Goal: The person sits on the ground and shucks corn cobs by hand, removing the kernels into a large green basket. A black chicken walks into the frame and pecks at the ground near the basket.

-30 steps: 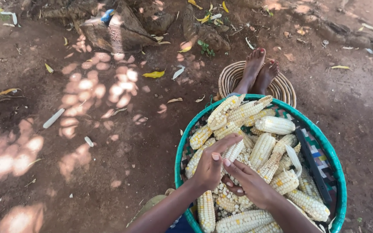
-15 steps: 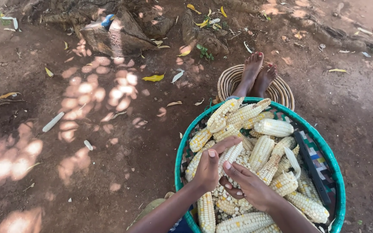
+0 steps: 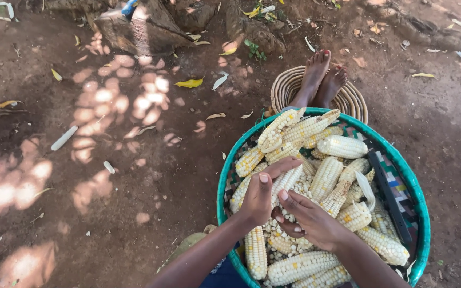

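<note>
Both hands remain over the green-rimmed basket (image 3: 420, 192), barely shifted since the earlier frame. Left hand (image 3: 260, 194) grasps a pale corn cob (image 3: 289, 180); right hand (image 3: 310, 218) cups beneath it, above loose kernels (image 3: 284, 234).

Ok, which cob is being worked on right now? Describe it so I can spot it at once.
Start at the round green-rimmed basket full of corn cobs. Near its left side the left hand and right hand meet over loose kernels. The cob stands tilted between them; unlike the cobs lying around it, fingers grip it.
</note>
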